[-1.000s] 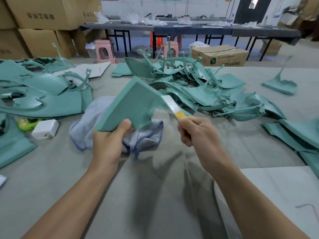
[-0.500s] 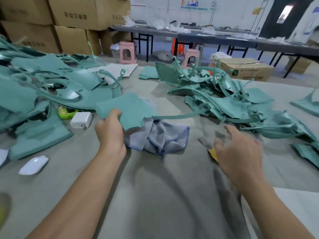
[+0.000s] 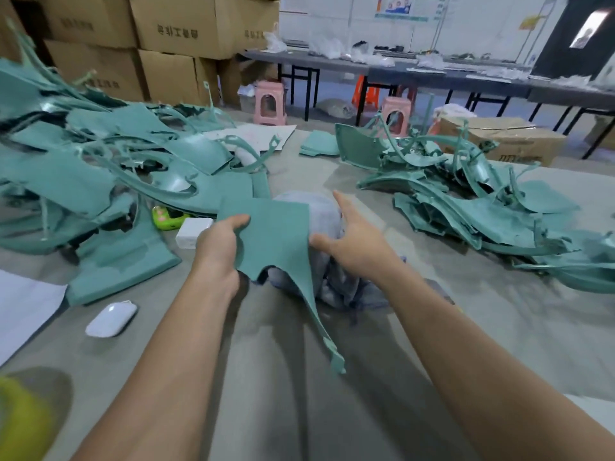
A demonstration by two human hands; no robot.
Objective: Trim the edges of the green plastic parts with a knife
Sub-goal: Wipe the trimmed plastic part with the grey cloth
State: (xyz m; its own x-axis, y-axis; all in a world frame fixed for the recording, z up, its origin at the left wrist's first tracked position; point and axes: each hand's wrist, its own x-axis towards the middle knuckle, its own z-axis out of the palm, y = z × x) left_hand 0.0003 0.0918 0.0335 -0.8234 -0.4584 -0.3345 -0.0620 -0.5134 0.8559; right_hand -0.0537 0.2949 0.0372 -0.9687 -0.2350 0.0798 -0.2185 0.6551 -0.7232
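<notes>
- Head view: the left hand (image 3: 218, 242) pinches a flat green part (image 3: 276, 237) at its left edge, thumb on top, and holds it above the desk (image 3: 266, 377) over a grey cloth (image 3: 324, 211).
- The right hand (image 3: 352, 236) is at the part's right edge, thumb against it, fingers straight and spread over the cloth; its grip is apart and carries nothing.
- No knife shows in this frame, so no cutting is going on; the step looks like turning or re-seating the part between cuts.
- A long thin tail (image 3: 324, 331) of the part hangs down toward the person, ragged at the tip; it probably flexes easily.
- To do this well: support the part near the edge to be trimmed, keep the tail from snagging the cloth, and settle the left grip clear of the cutting line before the knife is taken up.
- Heaps of green pieces (image 3: 100, 174) lie left and right.
</notes>
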